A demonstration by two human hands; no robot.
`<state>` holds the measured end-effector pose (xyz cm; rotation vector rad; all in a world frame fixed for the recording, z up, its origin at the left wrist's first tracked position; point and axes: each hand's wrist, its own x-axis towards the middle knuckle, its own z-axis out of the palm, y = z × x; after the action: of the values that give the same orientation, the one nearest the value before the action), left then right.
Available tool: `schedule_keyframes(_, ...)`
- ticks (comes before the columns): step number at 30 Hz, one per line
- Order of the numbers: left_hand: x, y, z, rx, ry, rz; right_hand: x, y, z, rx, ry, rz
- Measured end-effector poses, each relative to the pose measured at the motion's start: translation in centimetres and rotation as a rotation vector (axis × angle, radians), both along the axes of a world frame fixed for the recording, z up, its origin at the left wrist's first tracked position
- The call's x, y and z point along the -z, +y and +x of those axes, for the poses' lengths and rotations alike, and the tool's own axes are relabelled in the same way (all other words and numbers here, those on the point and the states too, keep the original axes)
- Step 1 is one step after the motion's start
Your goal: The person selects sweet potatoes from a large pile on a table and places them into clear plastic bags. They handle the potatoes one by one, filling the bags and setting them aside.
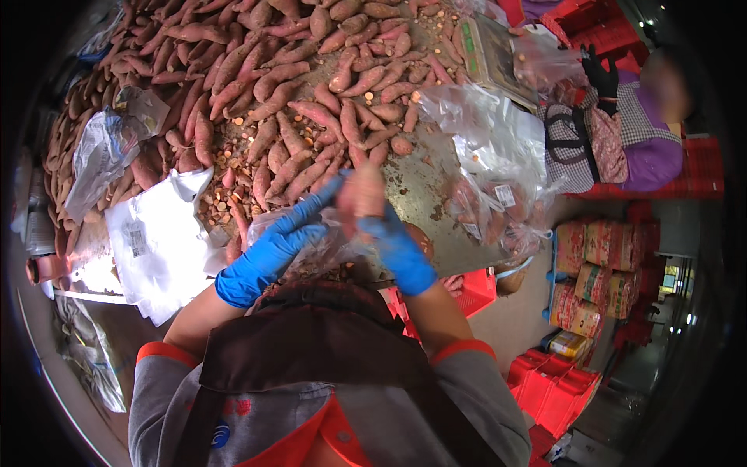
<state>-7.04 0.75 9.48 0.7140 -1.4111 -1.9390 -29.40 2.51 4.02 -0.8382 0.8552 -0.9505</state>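
Observation:
Both my hands wear blue gloves over the near edge of a metal table. My right hand (397, 245) grips a sweet potato (362, 198), blurred by motion. My left hand (277, 251) is beside it, fingers extended and apart, near the sweet potato's left side; whether they touch it I cannot tell. A clear plastic bag (332, 233) lies under and between the hands. Beyond them spreads a large heap of sweet potatoes (286, 125), with cut-off round ends among them. White plastic bags (163, 239) lie left of my left hand.
Filled clear bags (496, 204) lie to the right, below a weighing scale (496, 55). A co-worker in dark gloves (601, 73) sits at the far right. Red crates (554, 388) and stacked cartons (595, 274) stand on the floor; another red crate (475, 295) is beside my right forearm.

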Motion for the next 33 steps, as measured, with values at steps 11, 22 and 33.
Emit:
schedule_keyframes(11,7.8,1.2,2.8,0.141,-0.697,-0.83,9.0,7.3,-16.9,0.447,1.376,-0.148)
schedule_keyframes(22,7.4,0.7,6.0,0.143,-0.332,-0.437,0.7,-6.9,-1.7,0.47,0.782,-0.146)
schedule_keyframes(33,4.3,-7.2,3.3,-0.311,0.274,0.536,1.9,-8.0,3.4,0.183,0.619,0.138)
